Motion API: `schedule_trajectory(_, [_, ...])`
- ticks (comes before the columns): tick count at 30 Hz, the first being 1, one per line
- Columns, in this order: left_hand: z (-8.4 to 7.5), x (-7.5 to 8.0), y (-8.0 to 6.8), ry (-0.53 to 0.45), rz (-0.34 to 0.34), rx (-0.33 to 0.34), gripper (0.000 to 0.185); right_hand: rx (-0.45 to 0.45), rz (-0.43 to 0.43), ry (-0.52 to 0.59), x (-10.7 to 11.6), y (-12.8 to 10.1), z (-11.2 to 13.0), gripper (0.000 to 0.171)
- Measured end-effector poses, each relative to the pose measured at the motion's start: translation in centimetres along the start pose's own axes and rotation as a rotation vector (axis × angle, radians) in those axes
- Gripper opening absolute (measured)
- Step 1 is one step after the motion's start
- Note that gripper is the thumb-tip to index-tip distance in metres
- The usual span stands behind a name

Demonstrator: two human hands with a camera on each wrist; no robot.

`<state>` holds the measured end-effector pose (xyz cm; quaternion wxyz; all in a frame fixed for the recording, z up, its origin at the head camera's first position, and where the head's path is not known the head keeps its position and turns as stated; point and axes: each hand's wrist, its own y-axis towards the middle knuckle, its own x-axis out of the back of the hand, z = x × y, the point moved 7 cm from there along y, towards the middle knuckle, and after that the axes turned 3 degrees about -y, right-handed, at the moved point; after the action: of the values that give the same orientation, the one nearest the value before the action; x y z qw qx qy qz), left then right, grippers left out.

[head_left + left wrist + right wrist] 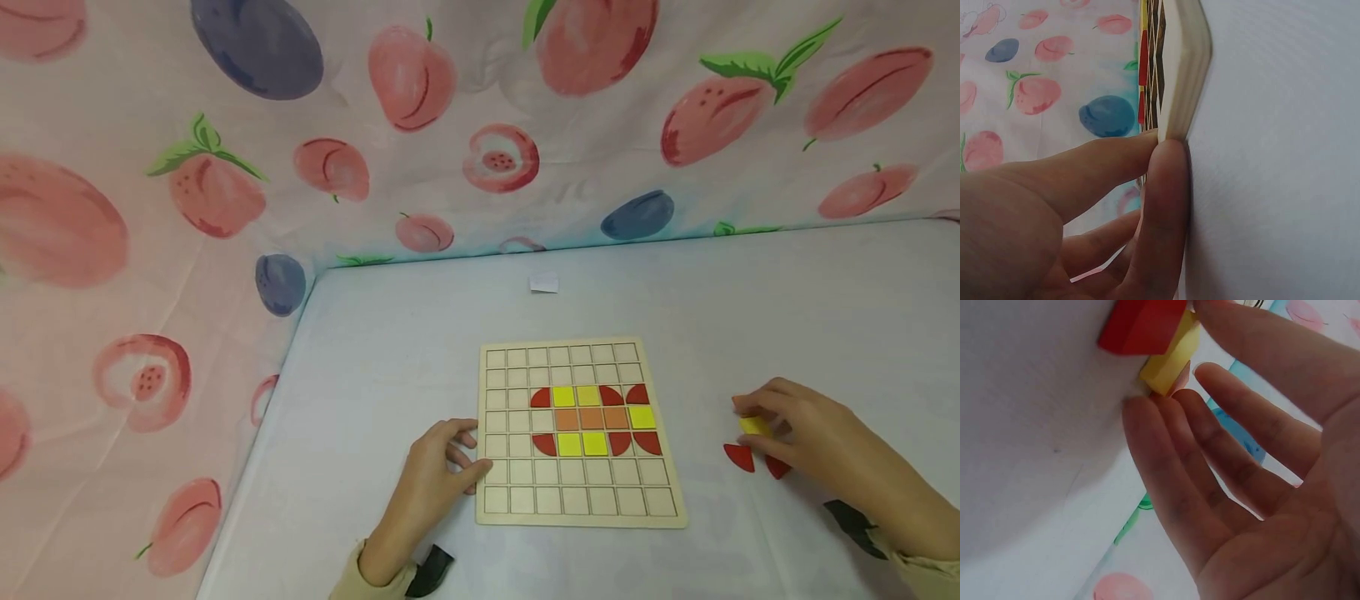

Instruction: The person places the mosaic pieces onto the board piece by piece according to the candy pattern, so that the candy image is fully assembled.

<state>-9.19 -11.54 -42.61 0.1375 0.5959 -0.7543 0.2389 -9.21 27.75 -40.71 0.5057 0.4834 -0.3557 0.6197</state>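
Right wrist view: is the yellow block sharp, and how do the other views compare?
Right wrist: yellow block fairly sharp, right hand soft. Left wrist: left hand blurred, board edge clearer. Head: even light, faint shadows.

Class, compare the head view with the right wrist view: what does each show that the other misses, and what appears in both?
Only the head view shows the square wooden grid board with its red, yellow and orange tiles, and the left hand at its edge. Only the right wrist view shows the right hand's open palm and fingertips from below. Both show the right hand pinching a yellow square tile beside a red tile.
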Motion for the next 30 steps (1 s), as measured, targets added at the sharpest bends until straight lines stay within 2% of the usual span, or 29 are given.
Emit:
schedule_trajectory(3, [0.0,0.0,0.0,-0.008,0.000,0.003,0.049,-0.005,-0.021,0.007,0.1,-0.1,0.0,0.035])
schedule_trajectory(11, [-0.1,0.0,0.0,-0.007,0.001,0.003,0.049,-0.051,0.009,0.033,0.2,0.1,-0.3,0.036])
schedule_trajectory(19, [-0.2,0.0,0.0,0.007,0.000,0.000,0.049,0.001,-0.103,0.017,0.9,0.7,-0.6,0.024])
schedule_trajectory(30, [-0.1,0.0,-0.1,-0.003,-0.001,0.016,0.050,-0.048,0.023,0.013,0.2,1.5,-1.1,0.019])
